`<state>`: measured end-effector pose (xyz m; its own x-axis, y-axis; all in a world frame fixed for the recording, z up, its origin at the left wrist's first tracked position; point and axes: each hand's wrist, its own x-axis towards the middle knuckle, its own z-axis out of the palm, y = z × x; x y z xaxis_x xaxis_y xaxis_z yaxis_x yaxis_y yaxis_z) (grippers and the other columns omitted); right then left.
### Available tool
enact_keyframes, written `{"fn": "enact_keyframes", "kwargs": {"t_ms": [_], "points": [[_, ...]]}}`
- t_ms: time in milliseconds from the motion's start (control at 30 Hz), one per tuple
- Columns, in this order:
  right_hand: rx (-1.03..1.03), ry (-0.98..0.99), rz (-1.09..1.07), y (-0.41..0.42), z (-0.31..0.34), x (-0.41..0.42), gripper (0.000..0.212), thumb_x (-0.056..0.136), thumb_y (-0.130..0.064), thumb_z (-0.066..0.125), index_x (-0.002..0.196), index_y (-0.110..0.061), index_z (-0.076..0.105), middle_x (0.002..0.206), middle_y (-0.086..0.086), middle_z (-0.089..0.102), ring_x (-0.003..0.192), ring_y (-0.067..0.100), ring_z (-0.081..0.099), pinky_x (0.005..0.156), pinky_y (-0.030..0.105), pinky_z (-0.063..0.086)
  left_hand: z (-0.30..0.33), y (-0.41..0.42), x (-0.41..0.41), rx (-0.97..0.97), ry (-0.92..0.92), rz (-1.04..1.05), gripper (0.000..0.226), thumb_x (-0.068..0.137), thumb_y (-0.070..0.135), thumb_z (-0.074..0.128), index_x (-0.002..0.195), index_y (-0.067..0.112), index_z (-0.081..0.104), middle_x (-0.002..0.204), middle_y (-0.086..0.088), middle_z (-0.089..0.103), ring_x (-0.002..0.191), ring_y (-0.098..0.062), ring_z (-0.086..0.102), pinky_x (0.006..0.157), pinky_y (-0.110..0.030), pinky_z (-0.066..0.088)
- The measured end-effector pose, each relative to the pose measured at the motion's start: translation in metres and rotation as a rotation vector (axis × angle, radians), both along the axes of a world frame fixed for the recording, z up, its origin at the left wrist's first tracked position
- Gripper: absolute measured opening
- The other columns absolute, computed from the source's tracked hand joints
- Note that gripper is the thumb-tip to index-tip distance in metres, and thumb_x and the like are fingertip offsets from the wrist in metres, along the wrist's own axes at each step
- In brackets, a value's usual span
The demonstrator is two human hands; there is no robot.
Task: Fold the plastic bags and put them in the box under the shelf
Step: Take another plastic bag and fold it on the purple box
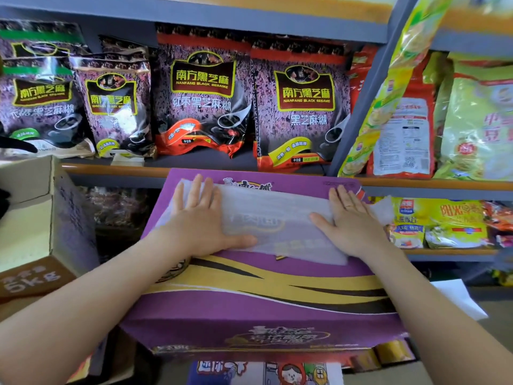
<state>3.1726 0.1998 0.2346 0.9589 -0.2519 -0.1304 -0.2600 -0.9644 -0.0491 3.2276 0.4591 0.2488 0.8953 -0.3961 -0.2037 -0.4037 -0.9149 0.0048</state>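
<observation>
Thin translucent plastic bag [277, 223], judged light, limp and slippery, is being pressed flat on purple carton [263, 307] by flat-open left hand [198, 218] and right hand [351, 220]; edges are judged best pinched

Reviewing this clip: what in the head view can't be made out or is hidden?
- Plastic bag: both ends lie under the left hand and right hand; fold count unclear through the translucent film.
- Purple carton: printing under the bag is only faintly visible.
- Lower shelf: dark and blurred; contents unreadable.
- Brown box: cut off by the left edge.
</observation>
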Motion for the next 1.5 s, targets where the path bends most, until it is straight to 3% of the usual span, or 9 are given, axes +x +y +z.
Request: {"fn": "enact_keyframes", "kwargs": {"t_ms": [233, 400, 600, 800, 900, 1100, 1267, 1367, 1500], "points": [[0.034, -0.028, 0.043, -0.001, -0.003, 0.002, 0.067, 0.097, -0.051, 0.012, 0.150, -0.012, -0.002, 0.159, 0.010, -0.006, 0.146, 0.024, -0.003, 0.119, 0.040, 0.001, -0.014, -0.115, -0.024, -0.270, -0.065, -0.294, 0.082, 0.081, 0.065, -0.001, 0.147, 0.019, 0.011, 0.157, 0.000, 0.007, 0.144, -0.016, 0.000, 0.114, -0.032, 0.000], [0.070, -0.057, 0.112, -0.012, -0.004, -0.002, 0.066, 0.098, -0.048, 0.015, 0.150, -0.012, -0.002, 0.158, 0.010, -0.006, 0.146, 0.023, -0.004, 0.117, 0.038, -0.002, -0.027, -0.105, -0.026, -0.157, -0.130, -0.137, 0.127, 0.041, 0.083, -0.033, 0.148, 0.023, 0.002, 0.157, -0.003, -0.003, 0.144, -0.018, -0.001, 0.115, -0.036, -0.001], [0.073, -0.092, 0.102, -0.057, -0.010, -0.013, 0.074, 0.094, -0.058, 0.016, 0.150, -0.013, 0.000, 0.159, 0.005, -0.005, 0.146, 0.020, -0.005, 0.119, 0.040, -0.003, -0.020, -0.092, -0.033, -0.146, -0.088, 0.006, 0.128, 0.034, 0.095, -0.016, 0.146, 0.034, -0.004, 0.156, -0.003, -0.011, 0.143, -0.017, -0.007, 0.114, -0.036, -0.006], [0.928, -0.261, -0.025, -0.085, -0.007, -0.023, 0.047, 0.100, -0.038, 0.030, 0.143, -0.019, 0.031, 0.146, 0.001, 0.036, 0.132, 0.018, 0.036, 0.097, 0.027, 0.031, -0.009, -0.090, -0.039, -0.315, -0.112, -0.129, 0.107, 0.063, 0.088, 0.008, 0.142, 0.020, 0.033, 0.151, -0.007, 0.026, 0.139, -0.023, 0.026, 0.112, -0.030, 0.013], [0.891, -0.363, -0.064, -0.093, -0.001, -0.019, 0.030, 0.096, -0.027, 0.046, 0.123, -0.015, 0.051, 0.126, 0.005, 0.055, 0.103, 0.015, 0.049, 0.082, 0.028, 0.038, -0.007, -0.103, -0.060, -0.359, -0.212, -0.290, 0.063, 0.085, 0.050, 0.030, 0.123, 0.008, 0.056, 0.132, -0.012, 0.053, 0.119, -0.029, 0.052, 0.103, -0.035, 0.034], [1.171, -0.221, -0.007, -0.104, 0.020, -0.019, 0.017, 0.084, -0.010, 0.052, 0.088, -0.026, 0.054, 0.101, 0.009, 0.052, 0.080, 0.020, 0.051, 0.058, 0.028, 0.039, -0.002, -0.146, -0.093, -0.523, -0.135, -0.203, 0.081, 0.077, 0.063, 0.019, 0.139, 0.014, 0.036, 0.146, -0.003, 0.036, 0.133, -0.018, 0.035, 0.108, -0.018, 0.019], [1.526, -0.050, 0.310, -0.118, 0.041, -0.052, 0.024, 0.070, -0.013, 0.044, 0.064, -0.022, 0.065, 0.071, -0.002, 0.059, 0.059, 0.016, 0.053, 0.044, 0.019, 0.037, -0.008, -0.162, -0.106, -0.557, -0.061, -0.139, 0.087, 0.069, 0.066, 0.040, 0.141, 0.018, 0.030, 0.147, 0.003, 0.033, 0.131, -0.013, 0.036, 0.100, -0.010, 0.019], [1.606, 0.155, 0.577, -0.119, 0.061, -0.073, 0.039, 0.071, -0.005, 0.038, 0.080, -0.019, 0.074, 0.078, 0.002, 0.072, 0.070, 0.020, 0.068, 0.053, 0.019, 0.048, -0.011, -0.170, -0.119, -0.652, 0.015, -0.174, 0.062, 0.081, 0.038, 0.061, 0.136, 0.019, 0.040, 0.120, -0.001, 0.059, 0.105, -0.013, 0.056, 0.091, -0.018, 0.038], [1.324, 0.080, 0.769, -0.101, 0.078, -0.086, 0.022, 0.083, -0.002, 0.051, 0.089, -0.017, 0.066, 0.074, -0.005, 0.073, 0.069, 0.006, 0.067, 0.054, 0.014, 0.043, -0.006, -0.173, -0.141, -0.614, 0.086, -0.264, 0.012, 0.074, 0.020, 0.042, 0.074, 0.011, 0.050, 0.065, -0.005, 0.049, 0.061, -0.010, 0.041, 0.059, -0.021, 0.039]]}}
